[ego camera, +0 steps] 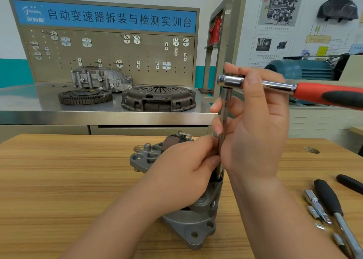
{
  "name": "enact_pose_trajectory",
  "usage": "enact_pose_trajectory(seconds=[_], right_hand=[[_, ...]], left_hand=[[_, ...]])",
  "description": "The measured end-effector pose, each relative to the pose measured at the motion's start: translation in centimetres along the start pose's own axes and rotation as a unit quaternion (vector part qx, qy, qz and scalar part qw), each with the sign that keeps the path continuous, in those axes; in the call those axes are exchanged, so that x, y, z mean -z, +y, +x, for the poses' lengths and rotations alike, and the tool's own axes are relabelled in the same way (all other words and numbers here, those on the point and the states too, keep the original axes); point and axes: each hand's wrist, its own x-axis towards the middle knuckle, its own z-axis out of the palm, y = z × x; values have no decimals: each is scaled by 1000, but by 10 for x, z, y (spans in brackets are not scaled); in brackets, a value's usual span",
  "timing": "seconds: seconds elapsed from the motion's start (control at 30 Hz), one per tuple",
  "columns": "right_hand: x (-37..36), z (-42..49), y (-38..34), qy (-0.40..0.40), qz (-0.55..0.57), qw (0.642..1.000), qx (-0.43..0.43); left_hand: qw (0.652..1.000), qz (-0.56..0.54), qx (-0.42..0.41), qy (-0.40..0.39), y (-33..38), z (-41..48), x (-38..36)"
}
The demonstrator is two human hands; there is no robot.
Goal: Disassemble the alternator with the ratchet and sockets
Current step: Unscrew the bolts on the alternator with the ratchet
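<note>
A fastener on the alternator (193,226) looks to be the step in hand. The extension bar (225,109) is stood upright over the housing, but its lower end is hidden by fingers, so whether a socket is seated cannot be told. The alternator is laid mid-worktop (59,170), toward the near edge. The ratchet (280,86) is gripped at its head by the right hand (257,125), with fingers curled round head and bar. Lower down, the bar is pinched by the left hand (182,168), fingers closed on it. Next, the bar must be held square while the red handle is swung. Spare sockets (316,205) are seen by the right edge.
</note>
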Motion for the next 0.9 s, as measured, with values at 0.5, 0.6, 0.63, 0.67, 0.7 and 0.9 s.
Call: enact_pose_trajectory(seconds=[0.5,0.6,0.63,0.67,0.7,0.9], right_hand=[[-4,-6,3,22,-120,984,131],[-4,-5,4,12,-134,981,138],[-4,-5,4,12,-129,983,131],[-3,-5,3,10,-118,986,120],[-2,-5,2,7,-96,990,104],[5,2,1,-20,79,995,-54]], left_hand=[[999,-25,27,-26,-4,-1,4],[999,-23,31,-35,-2,-2,5],[998,-25,29,-40,-2,-2,4],[998,-28,28,-44,-1,-2,4],[998,-30,27,-44,0,-1,4],[1000,-21,-15,-16,-1,1,2]])
